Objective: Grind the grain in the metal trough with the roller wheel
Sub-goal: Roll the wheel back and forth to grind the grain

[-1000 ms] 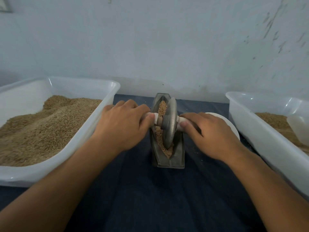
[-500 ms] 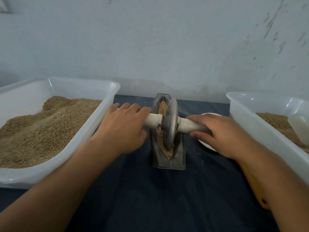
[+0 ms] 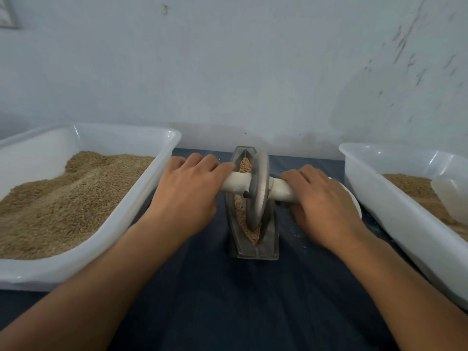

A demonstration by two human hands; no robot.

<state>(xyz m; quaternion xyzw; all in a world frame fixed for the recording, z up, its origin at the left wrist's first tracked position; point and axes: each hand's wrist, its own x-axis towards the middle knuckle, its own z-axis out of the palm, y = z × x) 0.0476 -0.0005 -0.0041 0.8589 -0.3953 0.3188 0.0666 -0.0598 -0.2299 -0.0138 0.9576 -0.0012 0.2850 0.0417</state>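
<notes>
Trough at the cloth's middle, a tub at each side edge
The roller wheel (image 3: pixel 257 191) stands in the metal trough (image 3: pixel 253 249) on grain (image 3: pixel 245 165); left tub (image 3: pixel 141 198) and right tub (image 3: pixel 379 196) flank it, wall (image 3: pixel 253 72) behind

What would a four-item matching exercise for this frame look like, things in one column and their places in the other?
Things:
1. roller wheel
2. left tub
3. right tub
4. white dish

Places:
A. under the right hand
B. standing in the metal trough
C. at the left, heaped with grain
D. at the right, holding a little grain and a scoop

Pairs: 1-B, 2-C, 3-D, 4-A
</notes>
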